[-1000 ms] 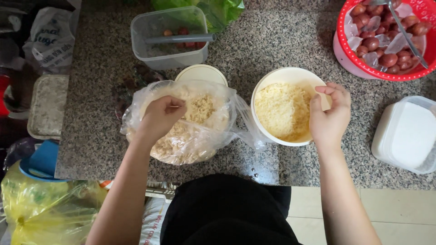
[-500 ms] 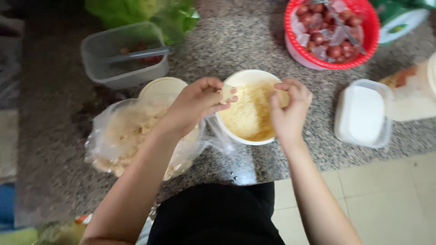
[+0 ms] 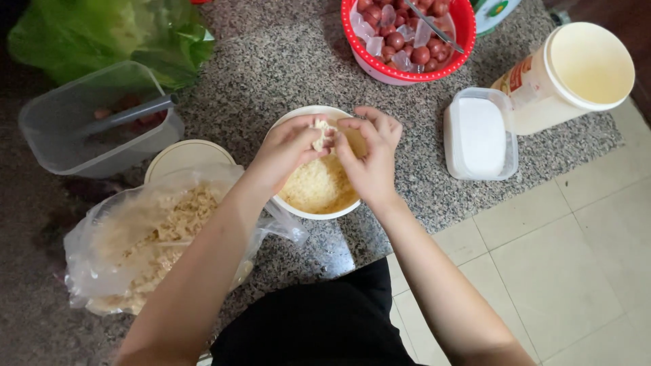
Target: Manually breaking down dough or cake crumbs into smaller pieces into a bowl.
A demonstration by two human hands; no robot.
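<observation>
Over the white bowl [image 3: 306,207] of pale crumbs, the left hand [image 3: 288,150] and right hand [image 3: 371,157] pinch one crumbly lump [image 3: 323,135] between fingertips. Left of the bowl lies a plastic bag [image 3: 146,240]; beyond it, a red basket [image 3: 407,71].

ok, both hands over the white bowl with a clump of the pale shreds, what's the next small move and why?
Probably pull the clump apart with the fingertips and let the bits fall into the white bowl. The left hand and right hand pinch it between them right above the bowl, which already holds loose pale shreds, so anything dropped should land inside rather than on the granite counter.
</observation>
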